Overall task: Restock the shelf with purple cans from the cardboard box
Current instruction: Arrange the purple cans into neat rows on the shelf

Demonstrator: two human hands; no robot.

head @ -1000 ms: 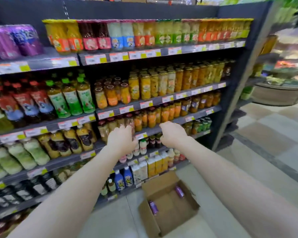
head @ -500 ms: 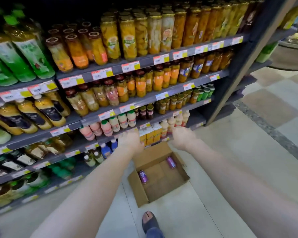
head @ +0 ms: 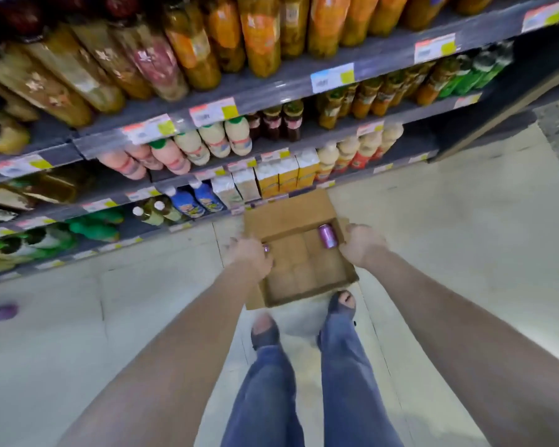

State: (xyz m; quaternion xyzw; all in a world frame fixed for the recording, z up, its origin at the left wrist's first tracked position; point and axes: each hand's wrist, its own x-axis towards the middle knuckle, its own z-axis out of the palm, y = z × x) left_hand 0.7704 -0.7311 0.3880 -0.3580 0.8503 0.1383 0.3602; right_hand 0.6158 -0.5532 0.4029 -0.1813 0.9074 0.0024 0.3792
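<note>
Since half a second earlier, both hands had been lowered from in front of the shelf (head: 271, 91) down to the cardboard box (head: 304, 272), and the view had been tipped further toward the floor (head: 449, 237). The shelf was seen filling the upper part of the view, its tiers packed with jars, bottles and cartons. The open box was set on the floor just in front of the lowest tier, with two feet in open-toed shoes (head: 265, 330) placed just behind it. The left hand (head: 250, 256) was held over the box's left side, above a purple can (head: 266, 248) of which only a small part showed; its fingers were hidden behind the back of the hand, so whether that can was gripped could not be told. The right hand (head: 363, 245) was held at the box's right wall, its fingers (head: 352, 228) loosely curled with nothing seen in them. A second purple can (head: 328, 236) was left lying on its side inside the box, just beside that hand. A blurred purple object (head: 0, 312) was seen on the floor, far to the left.
</note>
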